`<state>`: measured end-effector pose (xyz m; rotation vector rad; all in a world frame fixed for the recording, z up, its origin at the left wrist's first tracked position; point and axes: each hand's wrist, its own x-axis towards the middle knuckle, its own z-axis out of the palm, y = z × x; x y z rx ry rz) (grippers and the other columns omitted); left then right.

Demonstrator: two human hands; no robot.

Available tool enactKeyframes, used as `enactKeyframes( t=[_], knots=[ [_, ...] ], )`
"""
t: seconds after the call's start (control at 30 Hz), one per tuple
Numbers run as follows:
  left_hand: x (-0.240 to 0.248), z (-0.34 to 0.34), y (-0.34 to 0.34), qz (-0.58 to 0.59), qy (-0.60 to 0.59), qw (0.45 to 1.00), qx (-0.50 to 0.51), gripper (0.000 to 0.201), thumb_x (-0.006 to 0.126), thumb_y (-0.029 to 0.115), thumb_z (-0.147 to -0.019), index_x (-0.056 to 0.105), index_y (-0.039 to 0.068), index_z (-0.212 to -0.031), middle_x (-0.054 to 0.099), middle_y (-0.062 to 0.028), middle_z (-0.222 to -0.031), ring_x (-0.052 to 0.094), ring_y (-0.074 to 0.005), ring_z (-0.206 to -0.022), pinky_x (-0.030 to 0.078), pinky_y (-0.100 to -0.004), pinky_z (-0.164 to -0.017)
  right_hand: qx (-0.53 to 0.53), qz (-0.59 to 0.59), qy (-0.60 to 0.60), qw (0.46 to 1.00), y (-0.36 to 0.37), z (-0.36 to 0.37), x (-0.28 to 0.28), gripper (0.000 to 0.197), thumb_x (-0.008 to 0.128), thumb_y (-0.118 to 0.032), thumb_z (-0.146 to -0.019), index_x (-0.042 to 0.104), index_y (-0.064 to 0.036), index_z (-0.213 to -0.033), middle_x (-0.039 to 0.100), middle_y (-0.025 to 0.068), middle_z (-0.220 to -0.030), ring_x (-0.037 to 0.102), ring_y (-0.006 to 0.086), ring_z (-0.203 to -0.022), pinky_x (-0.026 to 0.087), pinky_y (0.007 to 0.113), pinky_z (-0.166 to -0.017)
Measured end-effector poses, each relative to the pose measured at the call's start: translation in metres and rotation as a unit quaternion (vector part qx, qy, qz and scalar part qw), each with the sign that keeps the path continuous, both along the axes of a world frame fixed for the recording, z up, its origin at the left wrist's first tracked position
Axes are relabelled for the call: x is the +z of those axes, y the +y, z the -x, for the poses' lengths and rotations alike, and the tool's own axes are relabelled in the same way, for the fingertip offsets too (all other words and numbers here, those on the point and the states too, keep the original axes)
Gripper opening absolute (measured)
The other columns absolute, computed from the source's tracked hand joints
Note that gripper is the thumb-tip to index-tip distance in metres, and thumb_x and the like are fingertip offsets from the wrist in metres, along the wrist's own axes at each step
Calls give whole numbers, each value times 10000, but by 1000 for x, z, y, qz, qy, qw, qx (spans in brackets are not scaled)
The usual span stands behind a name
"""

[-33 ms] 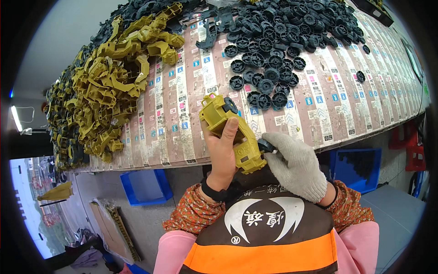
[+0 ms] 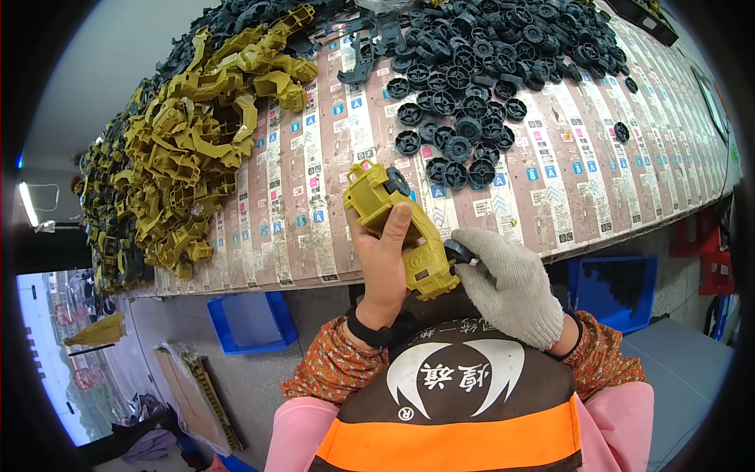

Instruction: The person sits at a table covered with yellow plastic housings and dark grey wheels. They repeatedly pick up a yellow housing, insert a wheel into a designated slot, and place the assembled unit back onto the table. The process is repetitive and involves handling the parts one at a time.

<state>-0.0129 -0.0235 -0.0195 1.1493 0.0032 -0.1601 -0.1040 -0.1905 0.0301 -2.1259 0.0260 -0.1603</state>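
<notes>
A yellow plastic toy truck body (image 2: 421, 236) is gripped in my bare left hand (image 2: 381, 256), with the thumb laid across it. One black wheel (image 2: 397, 181) sits at its far end. At the near end, my right hand (image 2: 511, 283), in a pale knitted glove, pinches another black wheel (image 2: 456, 252) against the body's right side. Whether that wheel is seated on an axle, I cannot tell. The fingertips of my left hand are hidden behind the truck body.
On the table (image 2: 307, 236), a heap of yellow truck bodies (image 2: 185, 141) lies left and a pile of black wheels (image 2: 472, 71) lies beyond my hands. Dark plastic parts (image 2: 362, 59) lie between them. Below the edge stand a blue bin (image 2: 252, 322) and another blue bin (image 2: 613, 291) holding dark pieces.
</notes>
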Motion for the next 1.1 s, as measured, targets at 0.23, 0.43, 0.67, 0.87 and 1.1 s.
enactKeyframes(
  t=[0.23,0.43,0.67,0.87,1.1],
  knots=[
    [4,3,3,6,2,1000,3,441,793,201,-1009,508,111,-1334,675,-20,-1110,695,-104,-890,603,-270,-730,-5,-57,9,998,2,2,-3,378,722,-18,-887,672,-24,-1261,737,214,-1012,737,408,-862,586,454,-738],
    [9,4,1,-2,-17,1000,3,489,798,164,-1001,486,105,-1373,666,-19,-1133,689,-110,-928,604,-282,-776,6,-20,-36,999,3,7,-7,378,703,-7,-883,667,-5,-1259,729,224,-969,730,418,-833,580,467,-713],
    [5,15,-6,-33,-126,991,16,752,847,1,-909,380,86,-1492,617,-48,-1292,661,-147,-1126,567,-318,-973,40,32,-48,998,8,8,-3,342,636,7,-839,648,19,-1181,684,240,-849,696,451,-753,542,522,-647],
    [7,26,-13,17,-177,984,-5,818,864,2,-887,341,78,-1511,580,-56,-1352,628,-156,-1203,540,-322,-1032,52,23,-30,998,6,3,-8,326,619,-16,-830,647,0,-1154,673,241,-807,691,454,-734,539,536,-653],
    [24,-8,2,-132,-62,960,-239,796,849,45,-897,346,117,-1509,589,-103,-1331,629,-178,-1207,540,-333,-1016,8,-35,3,999,-33,-27,17,434,679,-72,-891,652,-33,-1323,742,236,-1043,758,385,-840,608,453,-745]
  ],
)
